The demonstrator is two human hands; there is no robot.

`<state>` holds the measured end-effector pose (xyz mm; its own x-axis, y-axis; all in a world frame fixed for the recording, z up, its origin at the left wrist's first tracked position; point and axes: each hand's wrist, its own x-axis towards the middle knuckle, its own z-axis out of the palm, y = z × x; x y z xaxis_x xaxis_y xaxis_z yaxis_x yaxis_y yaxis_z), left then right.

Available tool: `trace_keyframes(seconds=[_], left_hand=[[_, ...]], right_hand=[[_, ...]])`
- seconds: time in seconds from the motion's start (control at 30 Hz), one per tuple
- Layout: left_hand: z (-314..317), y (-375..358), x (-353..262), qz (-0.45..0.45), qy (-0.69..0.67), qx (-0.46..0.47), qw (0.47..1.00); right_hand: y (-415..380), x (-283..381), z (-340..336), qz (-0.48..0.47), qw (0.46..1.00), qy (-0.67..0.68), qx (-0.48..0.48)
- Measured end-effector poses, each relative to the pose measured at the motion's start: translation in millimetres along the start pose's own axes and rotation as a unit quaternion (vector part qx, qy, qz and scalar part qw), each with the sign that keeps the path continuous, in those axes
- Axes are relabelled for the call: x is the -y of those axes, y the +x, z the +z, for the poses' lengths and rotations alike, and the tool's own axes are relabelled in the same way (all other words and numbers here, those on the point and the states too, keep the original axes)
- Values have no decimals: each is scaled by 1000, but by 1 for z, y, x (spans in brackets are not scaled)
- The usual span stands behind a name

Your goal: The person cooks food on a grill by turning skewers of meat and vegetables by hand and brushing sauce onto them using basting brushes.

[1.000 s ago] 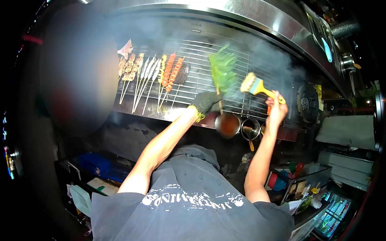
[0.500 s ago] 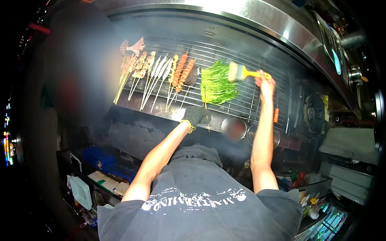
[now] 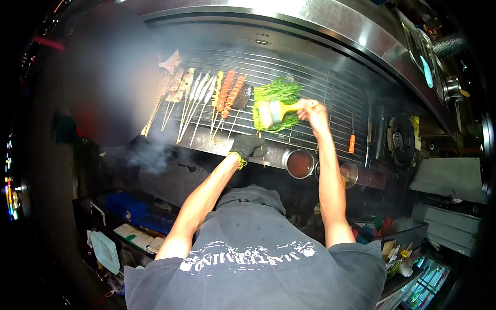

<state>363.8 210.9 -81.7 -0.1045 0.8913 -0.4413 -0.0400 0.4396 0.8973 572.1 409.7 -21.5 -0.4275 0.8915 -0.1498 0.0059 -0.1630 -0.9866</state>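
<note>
My left hand [image 3: 249,146], in a black knitted glove with a yellow cuff, is closed around the thin stick of the green vegetable skewer [image 3: 279,92] at the grill's front edge. Long green stalks lie side by side on that skewer, over the grate. My bare right hand [image 3: 315,115] grips a basting brush [image 3: 289,107] by its yellow handle. The wide, pale bristles rest against the lower left part of the greens. Just left of them lies a dark block-shaped skewer [image 3: 243,97], beside the red sausage skewers [image 3: 226,90].
Fish skewers [image 3: 199,93] and meat skewers [image 3: 175,88] line the grate's left side. A pot of reddish-brown liquid [image 3: 300,164] and a clear container [image 3: 350,175] stand at the front. An orange-handled tool [image 3: 352,143] lies at right. A metal hood [image 3: 336,23] arches behind; smoke drifts at left.
My right hand has brought the brush left and down, from the greens' right edge to their lower left part. My left hand stays on the stick. The view has shifted slightly.
</note>
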Motion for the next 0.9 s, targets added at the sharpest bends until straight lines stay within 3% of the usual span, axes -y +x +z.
trace_keyframes(seconds=[0.03, 0.07, 0.13, 0.17, 0.2, 0.27, 0.3, 0.33, 0.37, 0.4, 0.43, 0.47, 0.57, 0.6, 0.73, 0.8, 0.87, 0.9], left_hand=[[3, -5, -9, -64, -118, -2, 991], [5, -8, -12, -64, -119, -1, 991], [4, -9, -8, -102, -288, -19, 952], [-1, -9, -14, -38, -59, -15, 997], [-3, -13, -29, -36, -59, -14, 997], [-6, -21, -60, -53, 132, 7, 990], [-10, -14, -55, -48, 115, 10, 992], [-20, -17, -87, 34, 248, 44, 967], [-29, -8, -91, 182, 311, 36, 932], [-29, -16, -125, 192, 293, -5, 936], [-33, -19, -158, 102, 262, -14, 960], [-47, 12, -149, 273, 413, -87, 864], [-53, 9, -205, 181, 438, -69, 878], [-57, 14, -211, 195, 497, -75, 842], [-51, 26, -186, 132, 515, -78, 843], [-51, 46, -132, 220, 629, -98, 740], [-47, 48, -87, 196, 545, -72, 812], [-38, 30, -85, 169, 550, -54, 816]], right_hand=[[-6, -10, -9, 1, 1000, -1, -2], [-11, -16, -22, 29, 998, -28, -50], [-23, -16, -64, 55, 985, -67, -152], [-32, -6, -85, 43, 981, -61, -182], [-38, -2, -107, 26, 975, -66, -209], [-58, 6, -135, 3, 970, -60, -237], [-69, 12, -139, 7, 967, -51, -249], [-81, 19, -143, 10, 965, -43, -259], [-93, 28, -139, 15, 959, -40, -279], [-103, 35, -135, 19, 954, -38, -296], [-110, 33, -136, 1, 954, -24, -298], [-117, 33, -136, -1, 954, -18, -300], [-129, 37, -130, -9, 954, 15, -298], [-131, 41, -127, -22, 954, 15, -299], [-129, 55, -105, -88, 951, -29, -295], [-112, 43, -98, -128, 957, -48, -255], [-95, 39, -73, -168, 955, -120, -214], [-84, 41, -51, -227, 929, -233, -176]])
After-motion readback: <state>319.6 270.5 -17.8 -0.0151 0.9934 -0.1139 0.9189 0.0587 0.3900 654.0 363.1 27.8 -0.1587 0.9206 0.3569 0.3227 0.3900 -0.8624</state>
